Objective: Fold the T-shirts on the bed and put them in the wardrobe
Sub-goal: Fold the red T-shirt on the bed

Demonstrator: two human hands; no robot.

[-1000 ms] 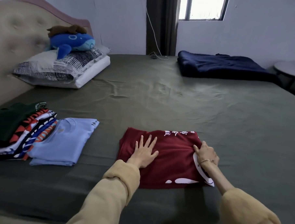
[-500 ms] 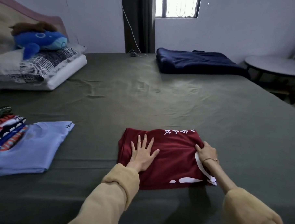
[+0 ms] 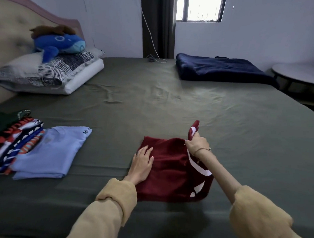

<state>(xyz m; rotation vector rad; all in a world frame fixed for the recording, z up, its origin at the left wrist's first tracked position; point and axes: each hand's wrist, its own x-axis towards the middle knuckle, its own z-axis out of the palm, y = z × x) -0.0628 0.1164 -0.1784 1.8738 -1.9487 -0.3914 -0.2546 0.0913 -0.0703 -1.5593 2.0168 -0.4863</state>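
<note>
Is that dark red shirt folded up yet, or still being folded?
Mid-fold. The red shirt is a compact rectangle, but the right hand lifts its right edge while the left hand presses it flat.

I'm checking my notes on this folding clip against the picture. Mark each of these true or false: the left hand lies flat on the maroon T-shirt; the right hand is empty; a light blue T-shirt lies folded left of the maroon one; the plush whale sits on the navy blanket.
1. The left hand lies flat on the maroon T-shirt. True.
2. The right hand is empty. False: it pinches a raised edge of the maroon T-shirt.
3. A light blue T-shirt lies folded to the left. True.
4. The plush whale sits on the navy blanket. False: it rests on the pillows.
</note>
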